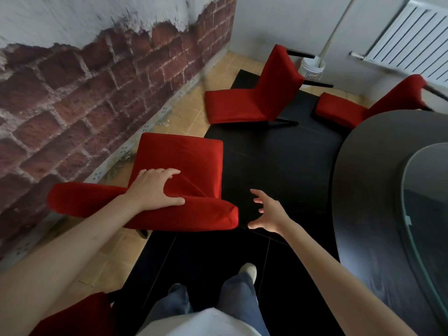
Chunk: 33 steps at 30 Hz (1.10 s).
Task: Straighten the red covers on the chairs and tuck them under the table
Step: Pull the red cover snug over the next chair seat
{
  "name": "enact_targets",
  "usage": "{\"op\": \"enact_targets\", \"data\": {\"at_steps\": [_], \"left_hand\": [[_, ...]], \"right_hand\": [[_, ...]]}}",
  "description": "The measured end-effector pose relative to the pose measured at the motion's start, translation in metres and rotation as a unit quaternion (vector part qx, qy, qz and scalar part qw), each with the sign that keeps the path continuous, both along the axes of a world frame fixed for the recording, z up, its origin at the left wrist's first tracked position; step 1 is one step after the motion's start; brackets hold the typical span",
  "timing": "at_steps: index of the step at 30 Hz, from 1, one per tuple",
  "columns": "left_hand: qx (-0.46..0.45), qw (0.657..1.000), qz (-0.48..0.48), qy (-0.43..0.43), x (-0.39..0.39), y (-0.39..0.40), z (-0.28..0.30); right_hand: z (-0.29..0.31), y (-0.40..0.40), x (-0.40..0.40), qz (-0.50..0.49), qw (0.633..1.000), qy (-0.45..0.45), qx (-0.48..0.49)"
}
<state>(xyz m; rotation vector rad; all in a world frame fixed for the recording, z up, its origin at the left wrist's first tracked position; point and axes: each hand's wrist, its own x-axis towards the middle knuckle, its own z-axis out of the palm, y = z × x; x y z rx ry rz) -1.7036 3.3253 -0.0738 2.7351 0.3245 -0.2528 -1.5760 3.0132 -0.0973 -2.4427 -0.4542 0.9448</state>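
A red-covered chair [184,161] stands right below me, its back toward me and its seat facing away. My left hand [155,190] grips the red cover at the top of the backrest, bunching a fold of cloth. My right hand [269,212] hovers open just right of the backrest's corner, fingers spread, touching nothing. A second red-covered chair [244,103] stands farther off, apart from the table. A third red chair [358,107] sits at the dark round table [368,190] on the right. A red cover corner [80,314] shows at bottom left.
A brick-pattern wall [72,93] runs along the left, close to the near chair. A white bucket [312,69] with a pole stands in the far corner, beside a white radiator [412,42]. A glass top [426,214] lies on the table. Black floor mat [266,166] lies between chairs and table.
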Motion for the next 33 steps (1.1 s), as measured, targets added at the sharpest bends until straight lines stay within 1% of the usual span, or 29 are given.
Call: {"op": "enact_targets", "data": {"at_steps": [10,18,25,33], "left_hand": [[-0.016,0.999,-0.049,-0.011,0.124,-0.094,0.015],[-0.034,0.998,-0.052,-0.021,0.236,-0.185,0.026],[-0.027,0.998,-0.058,0.004,0.292,-0.237,0.019],[-0.037,0.997,-0.065,-0.007,0.352,-0.268,0.02]], "right_hand": [[0.024,-0.076,0.085,-0.045,0.998,-0.041,0.01],[0.025,-0.15,0.176,-0.104,0.99,-0.074,0.06],[0.02,-0.203,0.223,-0.152,0.981,-0.075,0.089],[0.009,-0.232,0.262,-0.196,0.974,-0.06,0.1]]}}
